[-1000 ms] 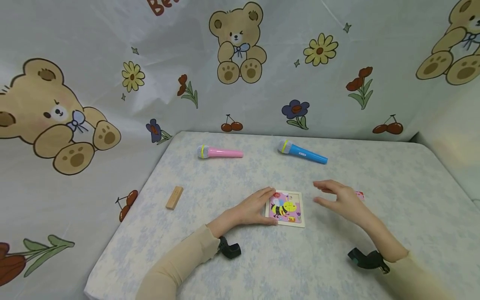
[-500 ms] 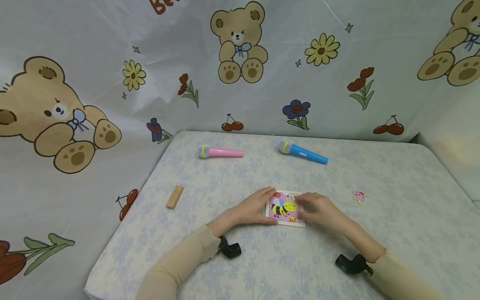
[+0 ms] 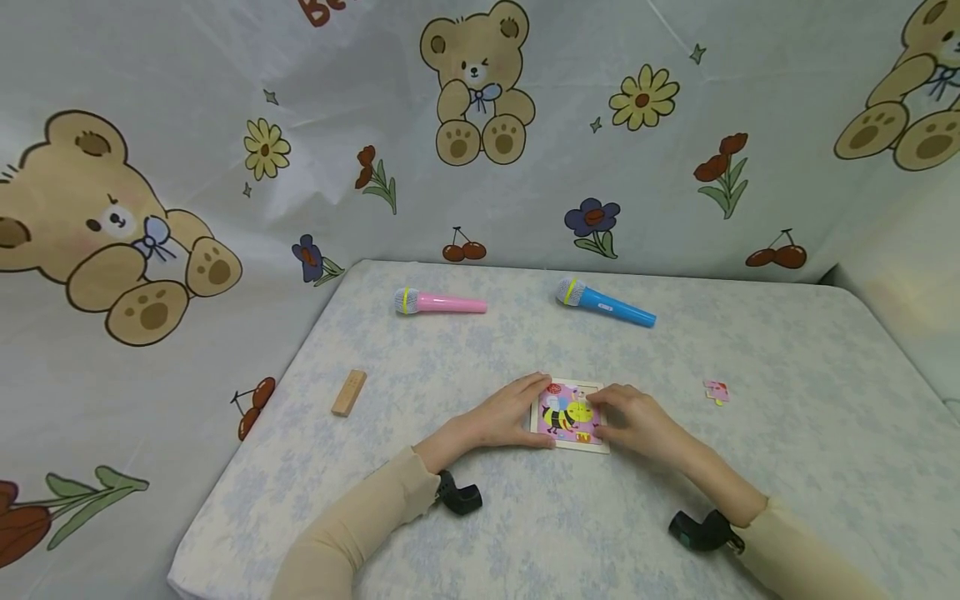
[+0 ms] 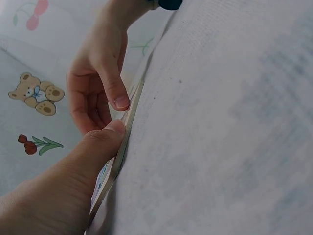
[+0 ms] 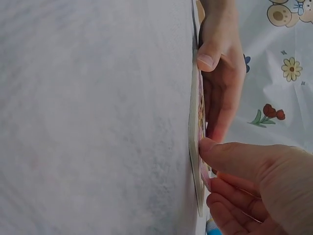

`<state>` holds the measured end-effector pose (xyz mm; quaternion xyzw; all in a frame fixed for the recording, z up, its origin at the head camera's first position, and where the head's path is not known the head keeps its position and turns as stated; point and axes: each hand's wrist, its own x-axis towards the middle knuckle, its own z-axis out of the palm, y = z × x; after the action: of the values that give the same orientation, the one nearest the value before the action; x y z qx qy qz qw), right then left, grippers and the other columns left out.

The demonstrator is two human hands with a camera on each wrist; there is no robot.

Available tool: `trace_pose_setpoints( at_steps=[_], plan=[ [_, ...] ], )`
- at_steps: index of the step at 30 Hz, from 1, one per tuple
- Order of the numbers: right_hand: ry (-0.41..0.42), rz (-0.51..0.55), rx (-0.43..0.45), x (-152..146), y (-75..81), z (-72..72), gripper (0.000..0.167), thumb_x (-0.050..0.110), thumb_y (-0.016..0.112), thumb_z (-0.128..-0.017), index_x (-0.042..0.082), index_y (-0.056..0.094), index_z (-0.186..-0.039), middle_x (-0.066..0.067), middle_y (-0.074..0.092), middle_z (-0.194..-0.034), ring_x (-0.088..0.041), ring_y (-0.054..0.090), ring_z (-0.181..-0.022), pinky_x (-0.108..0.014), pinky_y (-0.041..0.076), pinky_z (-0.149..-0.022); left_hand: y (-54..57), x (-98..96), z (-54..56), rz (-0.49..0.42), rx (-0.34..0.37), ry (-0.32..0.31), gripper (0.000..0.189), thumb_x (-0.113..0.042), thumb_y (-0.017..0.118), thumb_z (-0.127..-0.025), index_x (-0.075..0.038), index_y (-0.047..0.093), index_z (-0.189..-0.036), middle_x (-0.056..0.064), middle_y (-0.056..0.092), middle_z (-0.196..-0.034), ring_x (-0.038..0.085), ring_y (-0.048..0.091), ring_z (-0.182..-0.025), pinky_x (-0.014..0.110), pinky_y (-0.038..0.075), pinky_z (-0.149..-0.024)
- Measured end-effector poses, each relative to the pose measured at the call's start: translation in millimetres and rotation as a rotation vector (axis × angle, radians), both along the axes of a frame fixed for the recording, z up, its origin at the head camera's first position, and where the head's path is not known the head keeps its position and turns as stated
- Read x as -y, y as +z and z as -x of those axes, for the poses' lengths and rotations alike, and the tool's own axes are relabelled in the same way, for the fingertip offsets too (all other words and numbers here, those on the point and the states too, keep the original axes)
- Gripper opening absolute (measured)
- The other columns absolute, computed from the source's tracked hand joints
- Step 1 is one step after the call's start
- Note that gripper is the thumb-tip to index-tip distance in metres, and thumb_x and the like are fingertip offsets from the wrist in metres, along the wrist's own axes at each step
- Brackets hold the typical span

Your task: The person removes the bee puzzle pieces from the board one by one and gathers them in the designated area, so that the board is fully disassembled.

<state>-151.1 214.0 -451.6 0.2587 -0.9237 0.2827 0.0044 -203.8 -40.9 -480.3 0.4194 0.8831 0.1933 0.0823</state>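
Note:
A square jigsaw puzzle board (image 3: 582,447) with a pale wooden frame and a yellow-and-black bee picture lies flat on the table. My left hand (image 3: 504,417) grips its left side, thumb on the near edge and fingers toward the far edge. On the board's right side, my right hand (image 3: 643,425) pinches a pink puzzle piece (image 5: 205,177). In the right wrist view this piece tilts up a little from the board between thumb and fingers. Most of the piece is hidden by the fingers. A loose pink-and-red puzzle piece (image 3: 717,391) lies to the right of my right hand.
A pink toy microphone (image 3: 450,304) and a blue toy microphone (image 3: 615,308) lie along the back of the table (image 3: 570,533). Off to the left is a small wooden block (image 3: 349,393). Behind the table hangs a bear-printed cloth (image 3: 315,100).
My right hand has come left from beside the board onto its right side, uncovering the loose piece on the table. My left hand has stayed on the board.

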Motion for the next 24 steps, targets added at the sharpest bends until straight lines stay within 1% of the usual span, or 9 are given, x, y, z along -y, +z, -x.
trace_pose_setpoints(
  at_steps=[5,10,16,22,24],
  plan=[
    [0.013,0.020,-0.029,2.0,0.2,1.0,0.044,0.010,0.080,-0.076,0.002,0.062,-0.115,-0.006,0.059,-0.107,-0.023,0.057,-0.098,-0.046,0.048,-0.087,-0.1,-0.1,0.3,-0.006,-0.002,-0.003,0.101,-0.062,0.065,-0.079,-0.003,0.022,-0.149,0.011,0.022,-0.153,0.017,0.017,-0.140,0.029,0.017,-0.111],
    [0.034,0.022,-0.045,2.8,-0.7,2.1,0.037,0.006,0.076,-0.078,0.002,0.063,-0.113,-0.006,0.057,-0.106,-0.021,0.058,-0.095,-0.043,0.050,-0.084,-1.3,-0.1,-0.1,-0.011,-0.008,-0.008,0.101,-0.061,0.065,-0.079,-0.003,0.022,-0.149,0.011,0.022,-0.153,0.017,0.017,-0.140,0.028,0.017,-0.111],
    [0.053,0.004,-0.077,3.6,-0.8,3.5,0.030,0.003,0.074,-0.080,0.002,0.066,-0.109,-0.005,0.058,-0.105,-0.020,0.059,-0.092,-0.041,0.052,-0.081,-2.0,0.2,-0.6,-0.015,-0.015,-0.012,0.101,-0.060,0.065,-0.079,-0.002,0.022,-0.149,0.012,0.022,-0.153,0.018,0.017,-0.140,0.028,0.016,-0.112],
    [0.057,-0.035,-0.096,5.0,2.7,3.8,0.029,0.003,0.075,-0.079,0.002,0.067,-0.108,-0.005,0.058,-0.105,-0.020,0.058,-0.092,-0.040,0.052,-0.080,-1.8,0.5,0.2,-0.011,-0.017,-0.009,0.101,-0.062,0.064,-0.079,-0.003,0.022,-0.149,0.012,0.022,-0.153,0.018,0.017,-0.140,0.028,0.016,-0.111],
    [0.061,-0.058,-0.117,5.9,4.1,3.9,0.030,0.004,0.076,-0.078,0.001,0.068,-0.107,-0.006,0.059,-0.104,-0.020,0.058,-0.091,-0.039,0.052,-0.080,-1.6,0.5,0.4,-0.009,-0.018,-0.009,0.101,-0.062,0.064,-0.079,-0.003,0.022,-0.149,0.012,0.022,-0.153,0.018,0.017,-0.140,0.028,0.016,-0.111]
  ],
)
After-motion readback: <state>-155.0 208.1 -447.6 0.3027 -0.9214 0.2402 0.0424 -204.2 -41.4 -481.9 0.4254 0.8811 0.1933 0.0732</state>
